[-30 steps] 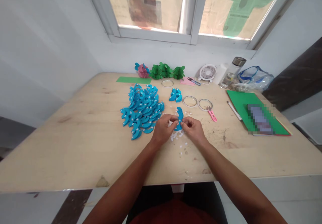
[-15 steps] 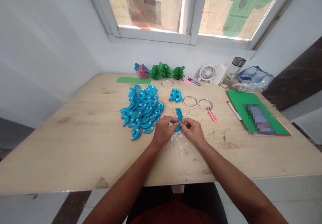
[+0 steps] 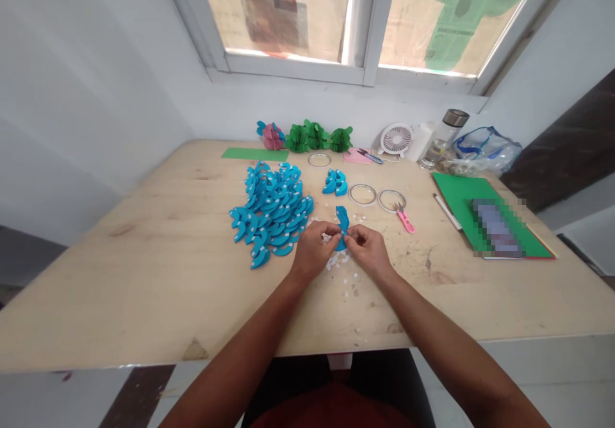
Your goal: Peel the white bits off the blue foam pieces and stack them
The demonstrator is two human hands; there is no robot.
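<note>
Between my hands is a blue paper piece [image 3: 341, 216], held upright above the table. My left hand [image 3: 314, 245] pinches its left side with thumb and forefinger. From the other side my right hand [image 3: 368, 246] pinches it too, the fingertips almost meeting. Small white paper bits [image 3: 339, 260] lie scattered beneath and around the hands. To the left spreads a large pile of curved blue paper pieces [image 3: 273, 210] with white tabs on them. A smaller cluster of blue pieces [image 3: 335, 182] lies just beyond my hands.
Tape rolls [image 3: 362, 204] and pink thread snips [image 3: 406, 218] lie right of centre. Green paper ornaments [image 3: 316, 136], a small fan [image 3: 396, 139] and a glass bottle [image 3: 444, 138] stand along the wall. At right are a white pen [image 3: 447, 211] and a green folder [image 3: 459, 191] with a blurred phone-like object.
Almost nothing differs. Both hands stay in place on the blue paper piece, which has shifted only very slightly.
</note>
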